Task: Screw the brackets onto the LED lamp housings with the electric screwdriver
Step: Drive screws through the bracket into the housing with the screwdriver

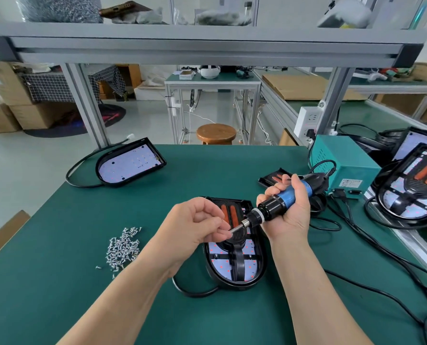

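The lamp [234,270] by the surface's [82,295] front edge wears its bracket [237,250], not screwed down yet I think: the right hand's [289,215] grip wraps the screwdriver [279,202], the left hand's [197,225] grip pinches its tip, and a bare lamp [130,165] waits back left.

A single wide-angle view sits on the person's head, facing forward and down across the green table [82,257]. Close beneath it, at frame centre, the left hand [197,225] and right hand [289,212] meet on the electric screwdriver [279,204]. The upper frame takes in a shelf frame [207,43] and the room behind.
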